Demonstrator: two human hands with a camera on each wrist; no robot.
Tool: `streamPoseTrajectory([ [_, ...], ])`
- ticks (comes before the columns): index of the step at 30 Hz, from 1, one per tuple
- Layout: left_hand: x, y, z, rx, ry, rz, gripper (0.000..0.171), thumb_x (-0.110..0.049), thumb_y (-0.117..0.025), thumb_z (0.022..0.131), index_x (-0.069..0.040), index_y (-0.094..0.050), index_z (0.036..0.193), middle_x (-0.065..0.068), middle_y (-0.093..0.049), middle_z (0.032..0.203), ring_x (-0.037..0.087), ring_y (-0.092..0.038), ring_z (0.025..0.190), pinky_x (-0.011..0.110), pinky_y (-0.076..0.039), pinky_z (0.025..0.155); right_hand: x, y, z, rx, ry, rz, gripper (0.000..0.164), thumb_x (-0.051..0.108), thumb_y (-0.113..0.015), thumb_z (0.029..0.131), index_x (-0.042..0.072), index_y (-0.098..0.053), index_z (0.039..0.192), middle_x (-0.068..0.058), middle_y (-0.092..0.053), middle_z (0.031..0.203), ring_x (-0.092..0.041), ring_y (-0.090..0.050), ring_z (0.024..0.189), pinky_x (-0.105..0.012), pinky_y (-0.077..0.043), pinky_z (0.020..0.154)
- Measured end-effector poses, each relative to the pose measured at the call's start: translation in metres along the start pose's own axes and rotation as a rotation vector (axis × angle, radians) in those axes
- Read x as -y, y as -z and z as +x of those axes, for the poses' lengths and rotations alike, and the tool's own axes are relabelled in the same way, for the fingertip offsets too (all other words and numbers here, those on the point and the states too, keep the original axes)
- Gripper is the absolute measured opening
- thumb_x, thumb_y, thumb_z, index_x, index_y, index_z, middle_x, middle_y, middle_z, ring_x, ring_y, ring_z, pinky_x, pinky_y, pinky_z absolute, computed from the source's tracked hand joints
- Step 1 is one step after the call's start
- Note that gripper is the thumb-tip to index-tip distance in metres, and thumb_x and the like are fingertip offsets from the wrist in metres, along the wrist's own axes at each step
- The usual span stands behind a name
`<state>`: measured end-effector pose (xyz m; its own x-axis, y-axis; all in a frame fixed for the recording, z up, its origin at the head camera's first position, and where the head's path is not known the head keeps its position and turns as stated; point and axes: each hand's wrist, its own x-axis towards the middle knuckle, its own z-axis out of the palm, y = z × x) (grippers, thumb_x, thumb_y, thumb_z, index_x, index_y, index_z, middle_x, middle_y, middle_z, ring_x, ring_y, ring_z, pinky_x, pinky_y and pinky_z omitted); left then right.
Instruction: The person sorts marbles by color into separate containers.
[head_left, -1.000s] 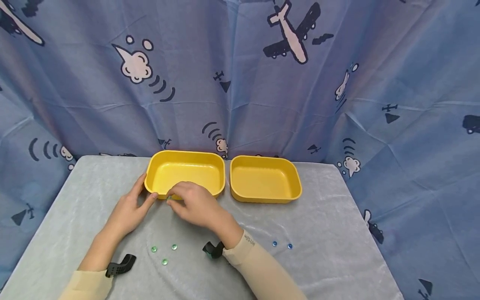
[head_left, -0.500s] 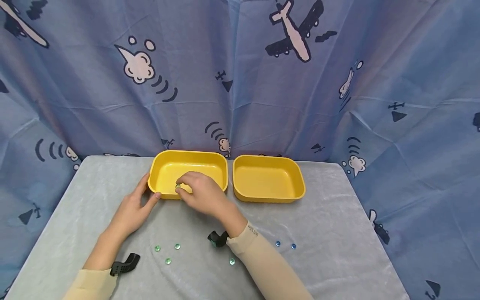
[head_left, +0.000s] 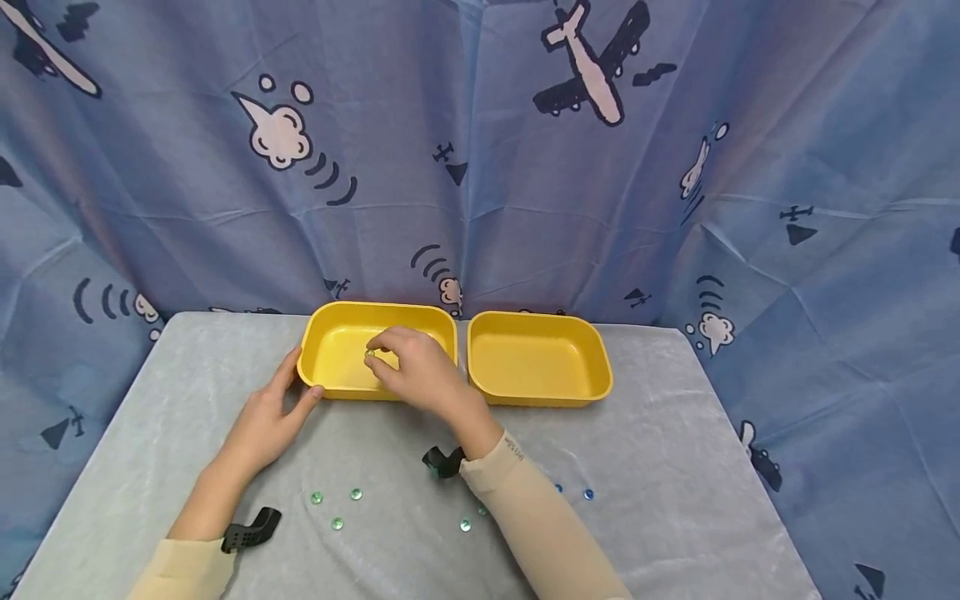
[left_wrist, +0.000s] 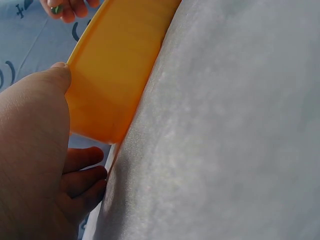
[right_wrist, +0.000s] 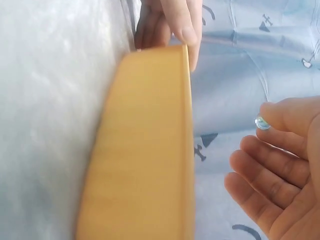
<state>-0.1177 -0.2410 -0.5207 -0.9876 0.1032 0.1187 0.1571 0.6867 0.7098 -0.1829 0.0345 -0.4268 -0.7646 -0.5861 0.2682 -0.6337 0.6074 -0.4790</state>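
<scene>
My right hand (head_left: 429,375) is above the left yellow bin (head_left: 327,393). It pinches a small green glass bead (head_left: 370,354) between thumb and forefinger. In the right wrist view that bead (right_wrist: 260,122) shows clear and shiny at the thumb tip, while the other fingers are loosely bent. My left hand (head_left: 260,423) grips the near left corner of this bin, thumb on the front rim and fingers along the left side. From the left wrist view, the thumb (left_wrist: 61,75) presses on the bin's rim, with several fingers lower beside its end wall.
Right of the gripped bin stands a second yellow bin (head_left: 540,400). Several green beads (head_left: 337,523) lie on the grey cloth-covered table (head_left: 675,500), some near the right sleeve. Blue beads (head_left: 588,494) lie farther right. A blue patterned curtain (head_left: 375,125) hangs behind.
My right hand has carried the green bead from the front rim of the left bin up and to the right, over its inside. The left hand keeps its grip.
</scene>
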Motion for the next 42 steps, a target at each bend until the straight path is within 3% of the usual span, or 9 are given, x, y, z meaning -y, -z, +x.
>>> streamPoseTrajectory([
  [9, 0.0, 0.0, 0.0, 0.0, -0.009, 0.002, 0.084, -0.049, -0.06, 0.113, -0.019, -0.015, 0.178, 0.029, -0.046, 0.165, 0.058, -0.045, 0.147, 0.076, -0.038, 0.115, -0.015, 0.014, 0.003, -0.037, -0.057, 0.103, 0.024, 0.024, -0.074, 0.107, 0.008, -0.079, 0.124, -0.003, -0.077, 0.121, -0.02, -0.071, 0.113, -0.033, -0.06, 0.096],
  [19, 0.002, -0.001, -0.002, -0.001, -0.009, -0.001, 0.084, -0.048, -0.06, 0.113, -0.018, -0.015, 0.178, 0.029, -0.045, 0.165, 0.057, -0.044, 0.148, 0.075, -0.038, 0.115, -0.029, 0.02, 0.008, -0.067, -0.074, 0.099, 0.021, 0.023, -0.076, 0.106, 0.008, -0.08, 0.121, -0.004, -0.077, 0.117, -0.02, -0.072, 0.11, -0.034, -0.06, 0.094],
  [42, 0.002, -0.002, 0.001, -0.006, -0.009, -0.006, 0.084, -0.048, -0.06, 0.113, -0.019, -0.015, 0.178, 0.029, -0.046, 0.165, 0.056, -0.044, 0.149, 0.075, -0.038, 0.116, -0.042, 0.022, 0.013, -0.037, -0.153, 0.141, 0.03, 0.024, -0.074, 0.107, 0.002, -0.078, 0.128, -0.006, -0.075, 0.123, -0.023, -0.07, 0.115, -0.037, -0.06, 0.099],
])
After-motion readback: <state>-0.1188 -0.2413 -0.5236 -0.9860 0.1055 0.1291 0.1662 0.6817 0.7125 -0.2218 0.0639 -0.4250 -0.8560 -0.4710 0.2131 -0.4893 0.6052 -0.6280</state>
